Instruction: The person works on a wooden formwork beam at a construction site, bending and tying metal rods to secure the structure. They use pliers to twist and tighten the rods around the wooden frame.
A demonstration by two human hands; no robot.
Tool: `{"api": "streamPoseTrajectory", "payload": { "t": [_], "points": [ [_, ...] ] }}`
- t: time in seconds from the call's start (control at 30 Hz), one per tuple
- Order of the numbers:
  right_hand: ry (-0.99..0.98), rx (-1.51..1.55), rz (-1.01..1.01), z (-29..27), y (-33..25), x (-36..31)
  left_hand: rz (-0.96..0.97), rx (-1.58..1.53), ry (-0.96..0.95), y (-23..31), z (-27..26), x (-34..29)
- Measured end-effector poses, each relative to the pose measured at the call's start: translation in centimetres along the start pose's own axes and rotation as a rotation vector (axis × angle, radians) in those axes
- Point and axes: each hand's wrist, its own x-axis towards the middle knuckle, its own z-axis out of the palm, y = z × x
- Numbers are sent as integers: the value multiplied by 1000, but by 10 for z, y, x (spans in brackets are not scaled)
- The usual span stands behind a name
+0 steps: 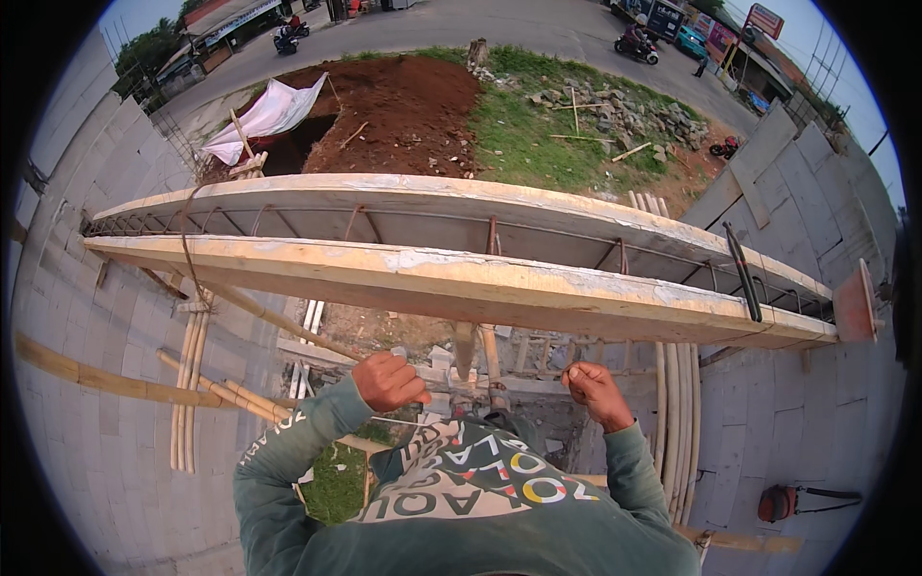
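Note:
My left hand (389, 379) is closed in a fist in front of my chest, below the near formwork board (423, 264). A thin pale line (394, 420) runs just under it, and I cannot tell whether the fingers hold it. My right hand (597, 394) is also closed, thumb and fingers pressed together; whatever they may hold is too small to make out. Both hands are apart from the boards. Between the near board and the far board (576, 204) lies a rebar cage (492, 235) with bent stirrups. Black-handled pincers (741, 274) hang over the near board at the right.
Grey block walls (106, 403) rise on both sides. Bamboo poles (677, 422) stand under the formwork, and a bamboo rail (115, 374) crosses at left. A reddish panel (853, 300) closes the beam's right end. A red bag (778, 502) is at lower right. Ground lies far below.

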Motion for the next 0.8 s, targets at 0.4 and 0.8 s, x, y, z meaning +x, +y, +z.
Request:
{"api": "streamPoseTrajectory", "payload": {
  "t": [0.4, 0.8],
  "points": [
    [-518, -391, -61, 21, -31, -24, -309, 247, -10, -30, -7, 22],
    [50, -919, -284, 11, 17, 0, 0, 125, 51, -26, -21, 60]
  ]
}}
